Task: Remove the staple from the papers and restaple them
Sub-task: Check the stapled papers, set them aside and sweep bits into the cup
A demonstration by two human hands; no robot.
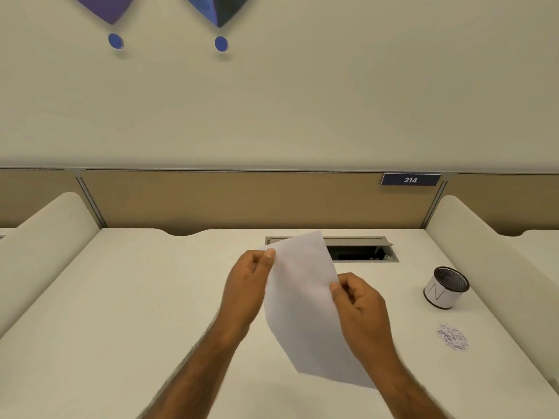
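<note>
- Papers [302, 297]: white sheets, tilted, held up over the middle of the desk [151, 297] between both hands; I note a faint mark near the top corner, too small for me to call a staple.
- Left hand [248, 282]: fingers curled, thumb laid on the front of the papers' left edge near the top; it pinches the sheets.
- Right hand [360, 300]: fingers curled, thumb tip on the right edge about midway down; it pinches the sheets as well.
- Cable hatch [360, 252]: set in the desk behind the papers; lid open, partly hidden by the sheets.
- Mesh cup [446, 287]: upright, well to the right; white label round it.
- Speckled heap [452, 337]: small grey bits on the desk, near the cup on my side of it; I cannot tell what they are.
- Number plate [410, 179]: reads 214; fixed on the rear partition.
</note>
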